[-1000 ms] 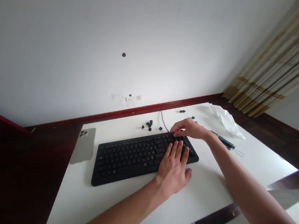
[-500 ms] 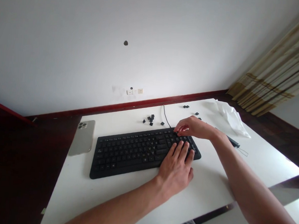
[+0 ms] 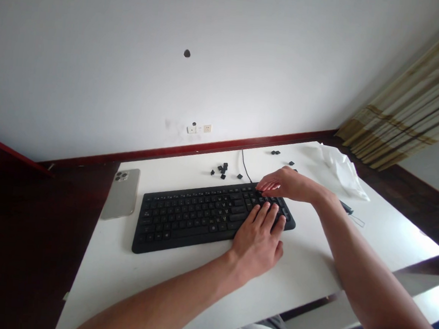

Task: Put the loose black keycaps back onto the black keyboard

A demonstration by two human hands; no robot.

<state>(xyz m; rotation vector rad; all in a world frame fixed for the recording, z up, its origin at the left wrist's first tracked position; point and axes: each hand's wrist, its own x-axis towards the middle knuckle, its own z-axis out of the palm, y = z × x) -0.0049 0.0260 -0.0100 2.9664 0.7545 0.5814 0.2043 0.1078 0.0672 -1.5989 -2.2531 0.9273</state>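
A black keyboard point(image 3: 189, 217) lies slightly aslant on the white table point(image 3: 181, 287). Several keys are off it right of the middle, where bare key sockets show. My left hand point(image 3: 257, 237) rests flat on its right end with the fingers spread over the keys. Just behind it, my right hand point(image 3: 284, 184) arches over the top of the number pad, thumb and fingers brought together at the keys. Whatever sits between those fingertips is hidden. Loose black keycaps point(image 3: 222, 169) lie behind the keyboard. More keycaps point(image 3: 275, 152) are scattered farther right.
A phone point(image 3: 121, 195) lies face down at the table's left edge. Crumpled white plastic point(image 3: 343, 170) is at the back right. A dark tool with a wire loop point(image 3: 347, 208) is partly behind my right arm. The keyboard cable point(image 3: 245, 164) runs to the back edge.
The view has shifted slightly. My left hand stays flat on the keyboard. My right hand's fingers have straightened and drawn closer together at the same place.
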